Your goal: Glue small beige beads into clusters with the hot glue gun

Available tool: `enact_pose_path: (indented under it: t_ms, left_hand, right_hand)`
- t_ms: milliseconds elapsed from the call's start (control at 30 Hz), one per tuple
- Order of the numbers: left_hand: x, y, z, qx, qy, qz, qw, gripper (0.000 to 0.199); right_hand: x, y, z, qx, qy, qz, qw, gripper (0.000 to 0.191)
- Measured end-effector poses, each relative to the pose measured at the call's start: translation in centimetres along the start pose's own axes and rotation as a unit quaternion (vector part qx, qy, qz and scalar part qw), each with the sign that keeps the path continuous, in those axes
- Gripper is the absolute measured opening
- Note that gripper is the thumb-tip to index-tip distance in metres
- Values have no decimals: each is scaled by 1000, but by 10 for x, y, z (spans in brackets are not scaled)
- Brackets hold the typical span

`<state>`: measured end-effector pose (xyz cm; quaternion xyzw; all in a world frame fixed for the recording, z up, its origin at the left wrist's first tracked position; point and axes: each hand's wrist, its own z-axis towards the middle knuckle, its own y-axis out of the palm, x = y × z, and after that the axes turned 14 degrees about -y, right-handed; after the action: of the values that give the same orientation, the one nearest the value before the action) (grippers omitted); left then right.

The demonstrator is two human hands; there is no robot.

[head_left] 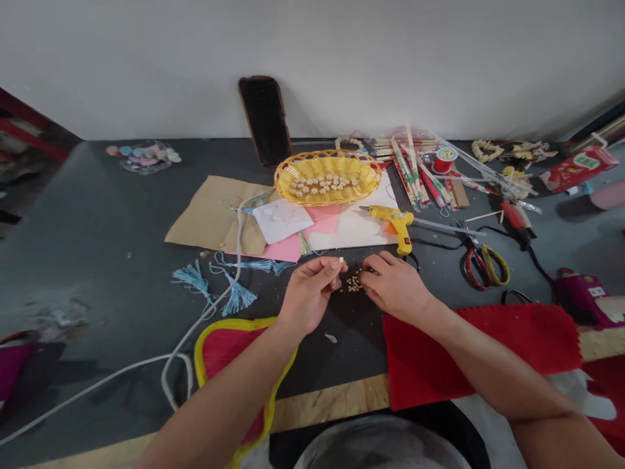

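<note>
Between thumb and index finger, my left hand point(312, 286) pinches a small pale bead-like piece point(342, 260). A small pile of tan, seed-like pieces point(353, 283) lies on the dark table between my hands. My right hand point(393, 283) is at the right side of this pile, fingers bent down into it; whether they hold a piece is hidden. Behind my hands stands a yellow woven basket point(328, 195) with many small pale clusters inside. A yellow glue gun point(398, 225) lies just beyond my right hand, a glue stick sticking out of its back.
Blue tassels point(239, 296) and a white cord point(195, 326) lie at left. Scissors point(483, 260) and a red-handled tool point(517, 221) are at right. A phone point(266, 120) leans on the wall. Red felt point(527, 332) lies under my right forearm. Wrapped sticks point(415, 169) sit at the back.
</note>
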<state>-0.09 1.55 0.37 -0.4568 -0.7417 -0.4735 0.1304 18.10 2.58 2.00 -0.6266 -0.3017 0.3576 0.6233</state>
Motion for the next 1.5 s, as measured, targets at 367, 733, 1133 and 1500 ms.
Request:
enact_pose_path:
  t_ms: [367, 733, 1133, 1500]
  left_hand:
    - [0, 2, -2, -6, -8, 6, 1000, 16]
    - [1, 2, -3, -2, -7, 12, 1000, 17]
    - [2, 3, -3, -2, -7, 11, 1000, 18]
    - [2, 5, -4, 4, -11, 21, 1000, 20]
  right_hand:
    - [6, 8, -1, 62, -19, 46, 997, 13]
    - [14, 10, -7, 105, -18, 97, 990, 13]
    - [9, 13, 1, 138, -25, 68, 988, 18]
    - [7, 11, 1, 202, 11, 102, 974, 15]
